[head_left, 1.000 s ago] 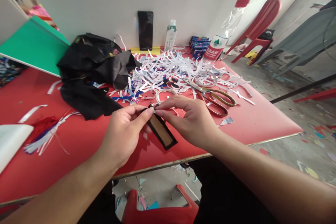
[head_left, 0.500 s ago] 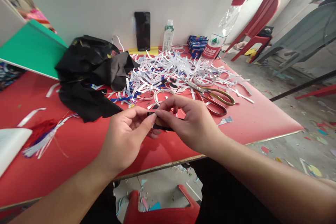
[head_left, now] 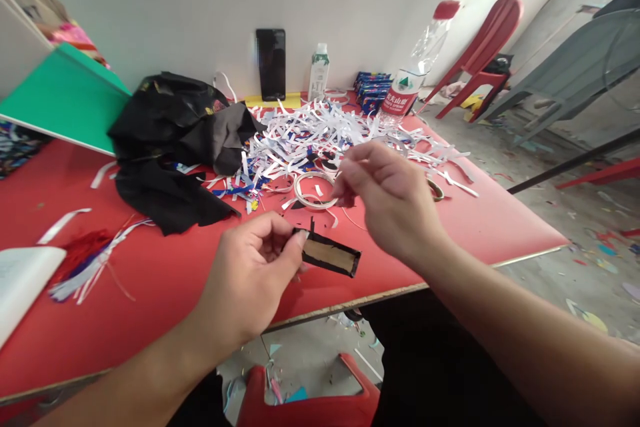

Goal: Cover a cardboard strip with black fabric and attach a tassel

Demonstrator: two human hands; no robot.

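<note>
While the left hand (head_left: 250,273) clamps one end between the thumb and the fingers, the black-edged strip (head_left: 330,253) is held over the red bench (head_left: 175,287), near its front edge. Its brown face is turned up toward the person. Its long axis goes mainly from left to right, with a slight slant, so that the free end points to the right and a little toward the person. Close to the gripped end, a thin black tab (head_left: 313,223) stands up from the far edge.

The right hand (head_left: 395,193) is apart from the strip, on its farther right side, with the fingers bent and the tips near to the thumb; whether something small is between them, I cannot tell. Just beside these fingertips, a pale ring (head_left: 299,195) lies flat on the bench. Behind the same hand, only an olive handle loop (head_left: 438,191) comes out.

Farther back is spread a heap of white and blue shreds (head_left: 325,123), and at its left lies a crumpled black cloth (head_left: 165,113). Behind the heap, a dark phone (head_left: 271,65) leans on the wall, then come a small bottle (head_left: 319,73), blue packets (head_left: 373,90) and a large bottle (head_left: 403,97) with a red cap.
</note>
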